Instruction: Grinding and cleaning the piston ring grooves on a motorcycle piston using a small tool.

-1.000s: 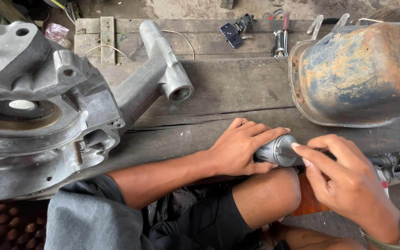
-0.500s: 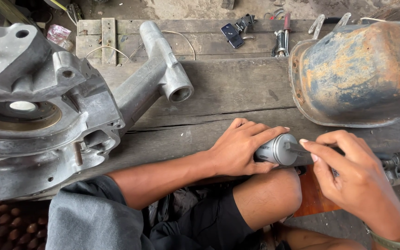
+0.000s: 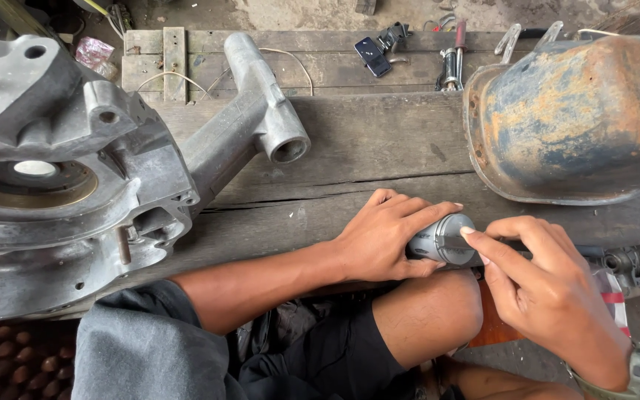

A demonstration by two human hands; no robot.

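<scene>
Grey cylinder (image 3: 444, 238) lies at the near edge of the wooden surface (image 3: 364, 148), above the person's bare knee (image 3: 431, 311). Left hand (image 3: 387, 237) is wrapped around its left end, gripping it; right hand (image 3: 550, 296) pinches its right end with fingertips. Engine casing (image 3: 75, 170) sits left, rusty tank (image 3: 579, 118) right.

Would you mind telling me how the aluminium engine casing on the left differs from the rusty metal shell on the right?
The aluminium engine casing is bare grey, while the rusty metal shell shows orange rust over blue paint. The casing is angular, with bores, studs and a projecting arm; the shell is a smooth rounded dome. Both rest on the wooden bench, untouched by either hand.
</scene>
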